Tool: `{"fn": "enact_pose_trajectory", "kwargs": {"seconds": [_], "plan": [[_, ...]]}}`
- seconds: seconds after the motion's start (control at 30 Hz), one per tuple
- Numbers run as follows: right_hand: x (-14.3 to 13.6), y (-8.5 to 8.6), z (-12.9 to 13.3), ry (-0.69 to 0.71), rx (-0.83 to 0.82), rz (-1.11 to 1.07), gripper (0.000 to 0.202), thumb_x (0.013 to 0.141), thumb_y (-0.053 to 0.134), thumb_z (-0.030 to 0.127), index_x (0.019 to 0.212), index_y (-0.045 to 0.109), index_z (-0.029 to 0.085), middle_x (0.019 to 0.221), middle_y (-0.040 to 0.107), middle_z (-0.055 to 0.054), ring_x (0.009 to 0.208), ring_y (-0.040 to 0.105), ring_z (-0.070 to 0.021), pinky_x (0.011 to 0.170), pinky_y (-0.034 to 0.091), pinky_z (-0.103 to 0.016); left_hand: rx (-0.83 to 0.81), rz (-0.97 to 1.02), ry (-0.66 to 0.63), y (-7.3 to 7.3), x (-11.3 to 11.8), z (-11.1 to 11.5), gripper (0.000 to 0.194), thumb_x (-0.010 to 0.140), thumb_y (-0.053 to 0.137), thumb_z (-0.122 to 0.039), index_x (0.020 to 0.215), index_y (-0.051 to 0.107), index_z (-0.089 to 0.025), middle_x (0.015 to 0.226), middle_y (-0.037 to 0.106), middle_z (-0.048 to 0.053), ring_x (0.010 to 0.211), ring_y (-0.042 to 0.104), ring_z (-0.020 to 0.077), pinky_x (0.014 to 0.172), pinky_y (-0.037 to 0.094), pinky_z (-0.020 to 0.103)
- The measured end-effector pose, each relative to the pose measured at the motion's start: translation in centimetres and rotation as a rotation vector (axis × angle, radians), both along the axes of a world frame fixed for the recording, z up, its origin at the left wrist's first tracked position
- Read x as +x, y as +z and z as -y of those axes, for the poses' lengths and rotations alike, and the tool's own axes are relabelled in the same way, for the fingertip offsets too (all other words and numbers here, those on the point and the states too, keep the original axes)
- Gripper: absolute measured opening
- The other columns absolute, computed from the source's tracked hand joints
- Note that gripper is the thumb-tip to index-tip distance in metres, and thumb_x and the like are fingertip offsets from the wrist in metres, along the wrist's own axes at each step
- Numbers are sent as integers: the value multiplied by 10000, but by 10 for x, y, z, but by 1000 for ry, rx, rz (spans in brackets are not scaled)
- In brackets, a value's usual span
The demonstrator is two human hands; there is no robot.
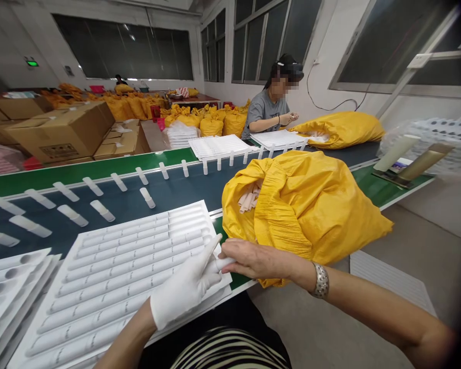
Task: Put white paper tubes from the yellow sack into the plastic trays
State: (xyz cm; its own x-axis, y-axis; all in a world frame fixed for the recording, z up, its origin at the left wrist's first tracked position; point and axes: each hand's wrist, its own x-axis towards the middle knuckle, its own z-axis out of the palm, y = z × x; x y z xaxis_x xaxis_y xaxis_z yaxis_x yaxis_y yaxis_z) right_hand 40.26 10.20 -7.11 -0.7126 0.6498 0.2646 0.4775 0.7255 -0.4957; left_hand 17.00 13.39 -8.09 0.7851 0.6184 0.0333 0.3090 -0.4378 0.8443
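My left hand (184, 289), in a white glove, is closed round one end of a small white tube (220, 264). The fingers of my bare right hand (255, 259) pinch the other end, partly hiding it. Both hands are over the near right corner of a white tray (200, 205), which carries rows of white tubes (134, 256) with small dark print. Just beyond my right hand lies a yellow sack (315, 205), its mouth showing pale pinkish tubes (249, 199).
Two rows of white tubes stand on a dark belt (184, 190) with green borders. More stacked trays (38, 256) lie at the left. Across the belt a person (267, 110) works beside another yellow sack (346, 128). Cardboard boxes (65, 130) fill the left background; a metal stand (403, 174) is at the right.
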Motion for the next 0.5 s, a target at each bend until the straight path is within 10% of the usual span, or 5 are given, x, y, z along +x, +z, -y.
{"fn": "enact_pose_trajectory", "kwargs": {"seconds": [0.23,0.37,0.5], "plan": [[6,20,-27,-71,-190,-16,310,1018,562,450,1201,523,203,1076,607,-60,914,581,-187,796,479,-288,95,-44,-4,5,4,-30,459,955,543,-393,1388,576,-246,1393,635,91,1275,590,290,1075,488,428],[39,18,-62,-465,-103,53,275,1060,469,363,1293,485,219,1067,628,-43,908,606,-191,802,495,-299,231,-183,300,20,-5,-111,271,883,603,-463,907,719,-219,963,730,45,895,664,248,815,537,340],[76,-27,-92,-728,82,395,279,971,386,49,1102,600,170,1103,630,-125,948,598,-250,864,486,-383,289,-231,589,7,-22,-216,213,900,636,-348,987,689,-161,1067,697,69,973,654,229,860,531,357]]}}
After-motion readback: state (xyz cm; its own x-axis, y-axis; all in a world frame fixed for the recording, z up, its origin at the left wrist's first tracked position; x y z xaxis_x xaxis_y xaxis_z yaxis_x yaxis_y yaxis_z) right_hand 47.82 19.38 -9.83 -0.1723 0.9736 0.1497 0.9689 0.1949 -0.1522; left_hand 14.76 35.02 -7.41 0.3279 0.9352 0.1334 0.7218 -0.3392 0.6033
